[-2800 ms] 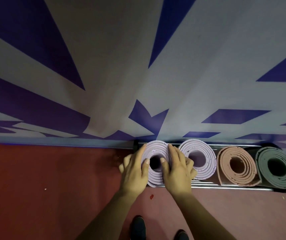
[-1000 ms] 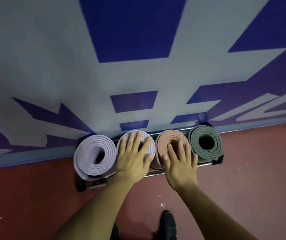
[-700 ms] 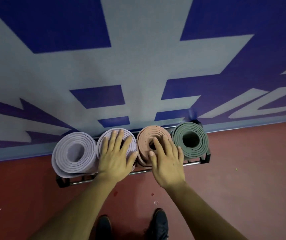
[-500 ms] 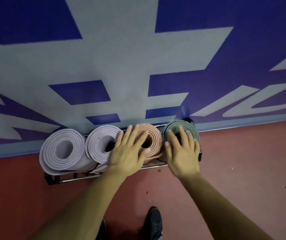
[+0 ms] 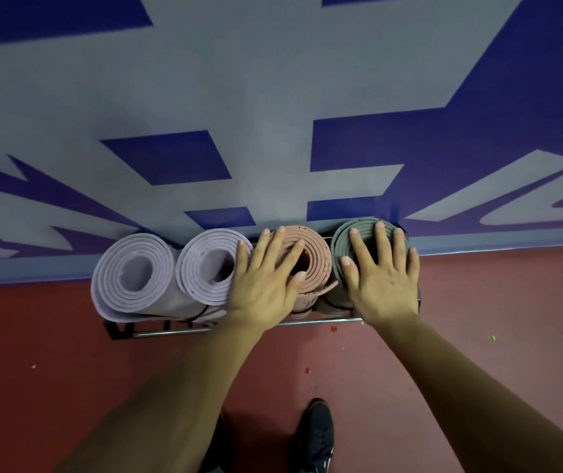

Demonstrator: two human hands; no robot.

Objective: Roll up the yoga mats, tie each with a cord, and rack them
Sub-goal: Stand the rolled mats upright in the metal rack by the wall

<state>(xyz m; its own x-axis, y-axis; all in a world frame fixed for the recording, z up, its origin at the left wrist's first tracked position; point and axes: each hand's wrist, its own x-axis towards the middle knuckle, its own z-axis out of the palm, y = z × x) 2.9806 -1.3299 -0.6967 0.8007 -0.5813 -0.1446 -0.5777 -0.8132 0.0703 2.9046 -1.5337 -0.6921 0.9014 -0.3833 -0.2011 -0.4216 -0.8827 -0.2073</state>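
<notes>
A salmon rolled foam mat and a grey-green rolled foam mat stand beside two lilac rolled foam mats in a low black metal rack. The left hand lies flat, fingers spread, on the salmon end. The right hand lies flat on the grey-green end.

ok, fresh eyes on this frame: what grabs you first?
Four rolled mats sit in a low rack at the foot of the wall, ends toward the camera. From left to right they are a lilac mat, a second lilac mat, a salmon mat and a green mat. The left hand lies flat on the salmon mat's end, the right hand on the green mat's. A blue-and-grey wall graphic fills the upper half.
</notes>
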